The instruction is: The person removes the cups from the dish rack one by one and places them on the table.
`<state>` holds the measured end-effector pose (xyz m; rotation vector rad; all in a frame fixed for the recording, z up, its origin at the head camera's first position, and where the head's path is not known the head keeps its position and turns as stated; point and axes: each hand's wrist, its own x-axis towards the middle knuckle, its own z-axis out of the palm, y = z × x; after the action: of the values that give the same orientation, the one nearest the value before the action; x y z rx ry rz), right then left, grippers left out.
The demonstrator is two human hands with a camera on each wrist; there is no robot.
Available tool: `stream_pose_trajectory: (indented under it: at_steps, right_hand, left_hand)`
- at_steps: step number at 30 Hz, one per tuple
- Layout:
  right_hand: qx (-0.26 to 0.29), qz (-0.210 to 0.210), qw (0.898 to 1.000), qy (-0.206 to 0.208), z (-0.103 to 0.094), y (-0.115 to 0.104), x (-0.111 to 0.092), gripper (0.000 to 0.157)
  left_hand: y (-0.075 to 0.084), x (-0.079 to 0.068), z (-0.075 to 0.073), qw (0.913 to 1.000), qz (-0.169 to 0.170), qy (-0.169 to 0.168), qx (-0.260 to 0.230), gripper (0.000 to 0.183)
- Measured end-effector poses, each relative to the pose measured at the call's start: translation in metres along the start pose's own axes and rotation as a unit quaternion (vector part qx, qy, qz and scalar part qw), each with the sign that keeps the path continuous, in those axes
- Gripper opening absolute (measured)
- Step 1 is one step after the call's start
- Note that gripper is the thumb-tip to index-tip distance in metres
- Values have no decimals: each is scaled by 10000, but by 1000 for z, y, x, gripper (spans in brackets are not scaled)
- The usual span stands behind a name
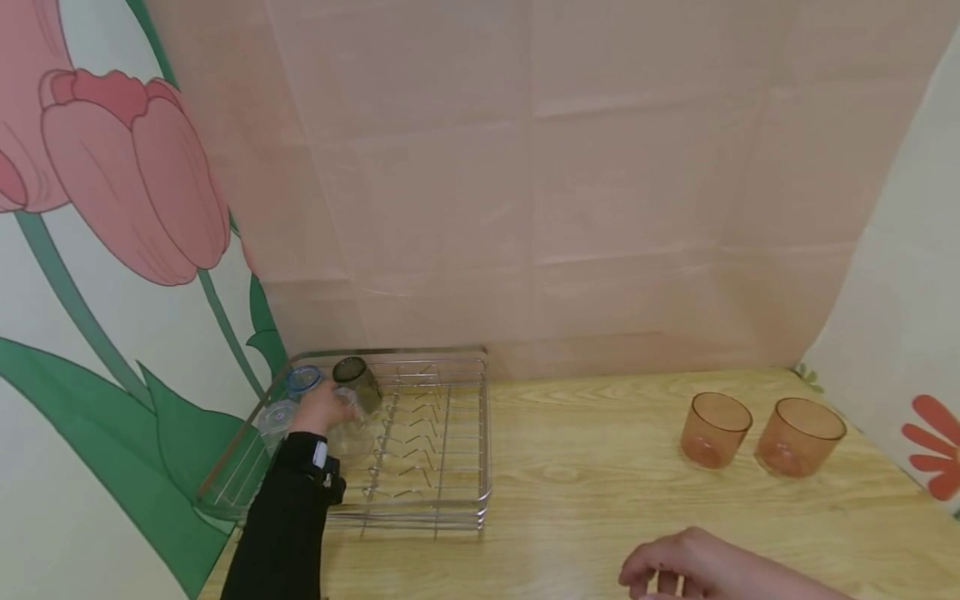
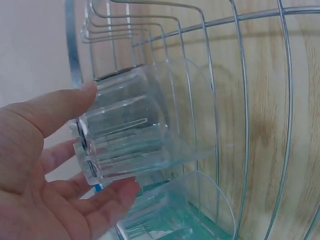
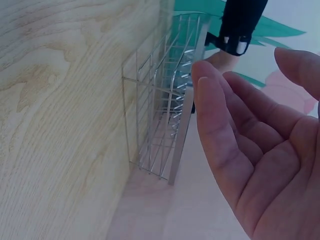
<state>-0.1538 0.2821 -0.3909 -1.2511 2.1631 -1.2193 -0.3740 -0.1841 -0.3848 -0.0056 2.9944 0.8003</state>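
In the head view my left hand [image 1: 318, 408] reaches into the left part of a wire dish rack [image 1: 486, 442]. Its thumb and fingers lie on either side of the base of a clear glass [image 2: 145, 125], which stands upside down with its rim toward the rack's wires. Just behind that glass is a dark grey one [image 1: 362, 385]. A blue-tinted glass [image 1: 303, 379] and another clear glass [image 2: 175, 215] stand close on the left. My right hand [image 1: 697, 567] hovers over the front of the table, fingers loosely curled around nothing.
Two orange glasses [image 1: 715, 429] [image 1: 801, 437] stand upright at the table's right. Several wire dividers [image 1: 423, 437] run down the middle of the rack. A pink sheet [image 1: 600, 208] hangs behind the wooden table [image 1: 570, 475], with tulip-patterned covering [image 1: 135, 183] on the left.
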Motion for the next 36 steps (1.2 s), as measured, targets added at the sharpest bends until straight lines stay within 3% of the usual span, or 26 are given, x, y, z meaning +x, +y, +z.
stream_pose_trajectory:
  at_steps: [10, 18, 21, 23, 26, 28, 29, 30, 31, 33, 35, 36]
  right_hand:
    - [-526, -193, 9983, 147, 2, 4, 1, 20]
    - [-786, -230, 9964, 227, 6, 4, 3, 20]
    - [-818, -297, 9958, 293, 5, 2, 3, 23]
    - [-821, -300, 9956, 341, 4, -1, 4, 25]
    - [-849, -221, 9951, 449, 2, -5, 8, 24]
    - [-1025, -149, 9928, 596, 1, -8, 12, 22]
    - [-1110, -90, 9913, 700, 0, -9, 14, 21]
    - [-1146, -32, 9902, 798, 0, -11, 16, 21]
    - [-1247, -40, 9877, 937, -1, -12, 18, 21]
    - [-1311, 14, 9835, 1249, -1, -15, 23, 22]
    - [-1376, -43, 9759, 1694, -1, -19, 29, 24]
    - [-1390, -99, 9712, 1933, -1, -23, 32, 25]
  left_hand:
    - [-6, -6, -3, 9998, 148, 102, -49, 76]
    - [5, -13, -23, 9993, 239, 226, -198, 73]
    - [16, -18, -33, 9973, 321, 388, -532, 75]
    - [25, -22, -39, 9934, 358, 433, -1005, 77]
    - [42, -32, -45, 9751, 484, 282, -2144, 76]
    - [54, -40, -43, 9456, 672, -8, -3182, 70]
    - [60, -45, -41, 9230, 795, -223, -3759, 66]
    - [67, -50, -38, 8942, 947, -452, -4352, 61]
    - [72, -56, -34, 8630, 1145, -698, -4871, 57]
    - [83, -68, -24, 7919, 1663, -1257, -5740, 51]
    - [93, -81, -11, 7134, 2192, -1873, -6387, 47]
    - [98, -88, -3, 6786, 2417, -2161, -6591, 45]
